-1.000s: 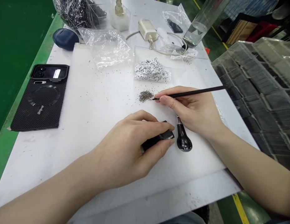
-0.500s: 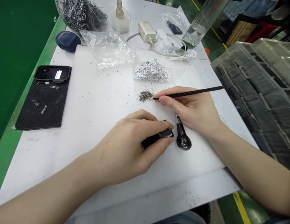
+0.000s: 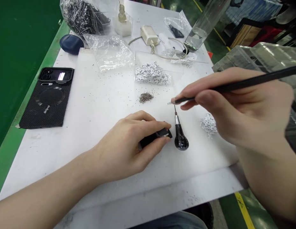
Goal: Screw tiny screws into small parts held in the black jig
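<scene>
My left hand (image 3: 135,143) rests on the white mat (image 3: 97,117) and pinches a small black part (image 3: 150,139) between thumb and fingers. Raised at the right, my right hand (image 3: 233,108) is closed on black tweezers (image 3: 248,83), whose tip points left. Below that tip lies a screwdriver (image 3: 181,138) with a black bulb handle. A pile of tiny metal pieces (image 3: 146,97) is beyond my left hand. Behind it, a clear tray (image 3: 135,68) holds small white pieces (image 3: 154,73). More white pieces (image 3: 209,124) lie partly behind my right hand.
A black phone (image 3: 49,97) and a dark blue object (image 3: 71,44) are at the left. Plastic bags (image 3: 112,52), a bottle (image 3: 123,25), a white charger (image 3: 149,34) and a clear cylinder (image 3: 200,33) stand at the back. Clear boxes (image 3: 248,57) are at the right.
My right hand has moved right and up, nearer the camera, with the tweezers, away from the metal pile. The white pieces at the right now show. My left hand keeps its hold.
</scene>
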`<state>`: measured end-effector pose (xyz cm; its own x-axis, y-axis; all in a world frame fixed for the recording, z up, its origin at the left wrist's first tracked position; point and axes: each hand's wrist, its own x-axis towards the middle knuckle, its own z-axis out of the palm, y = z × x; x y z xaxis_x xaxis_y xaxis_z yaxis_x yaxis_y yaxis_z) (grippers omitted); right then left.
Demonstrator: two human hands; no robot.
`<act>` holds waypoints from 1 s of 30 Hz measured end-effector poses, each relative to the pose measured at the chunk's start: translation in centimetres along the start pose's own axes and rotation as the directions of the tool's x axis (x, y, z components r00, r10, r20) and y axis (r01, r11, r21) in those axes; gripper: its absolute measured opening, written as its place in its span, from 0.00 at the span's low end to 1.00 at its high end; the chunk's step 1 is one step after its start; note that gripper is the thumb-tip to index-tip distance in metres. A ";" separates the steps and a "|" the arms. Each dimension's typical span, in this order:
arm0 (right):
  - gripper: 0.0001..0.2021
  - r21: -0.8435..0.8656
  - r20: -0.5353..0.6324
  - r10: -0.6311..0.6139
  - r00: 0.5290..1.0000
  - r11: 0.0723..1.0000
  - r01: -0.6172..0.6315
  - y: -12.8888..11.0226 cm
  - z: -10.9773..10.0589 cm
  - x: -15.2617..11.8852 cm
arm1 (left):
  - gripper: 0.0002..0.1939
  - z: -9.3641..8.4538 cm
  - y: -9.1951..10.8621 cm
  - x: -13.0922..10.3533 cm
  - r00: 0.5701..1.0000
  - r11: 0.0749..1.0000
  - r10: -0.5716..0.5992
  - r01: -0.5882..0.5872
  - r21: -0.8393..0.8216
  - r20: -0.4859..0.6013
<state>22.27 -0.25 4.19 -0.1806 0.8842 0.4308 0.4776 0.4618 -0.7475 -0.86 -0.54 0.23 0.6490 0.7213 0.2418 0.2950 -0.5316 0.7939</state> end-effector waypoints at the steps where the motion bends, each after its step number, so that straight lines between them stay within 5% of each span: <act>1: 0.04 0.050 0.020 -0.031 0.999 0.998 0.030 -0.1 -0.1 -0.4 | 0.15 0.0 0.1 0.0 1.000 1.000 -0.010 0.010 -0.003 0.001; 9: 0.11 0.369 0.145 -0.219 0.965 0.917 0.152 2.9 0.7 -2.9 | 0.10 -0.1 0.4 0.1 1.000 0.999 -0.024 0.024 -0.030 0.018; 18: 0.09 0.290 0.224 -0.350 0.910 0.915 0.281 2.8 0.1 -2.5 | 0.11 0.0 0.3 0.1 0.999 0.998 -0.028 0.029 -0.056 0.018; 30: 0.11 0.267 0.240 -0.335 0.911 0.925 0.270 2.9 0.0 -2.8 | 0.11 -0.2 0.2 0.1 0.999 0.998 -0.025 0.027 -0.064 0.033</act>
<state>24.19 -1.35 0.79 -0.5309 0.6677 0.5219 0.1631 0.6848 -0.7102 -0.83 -0.46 0.51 0.6638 0.7197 0.2035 0.2674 -0.4825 0.8341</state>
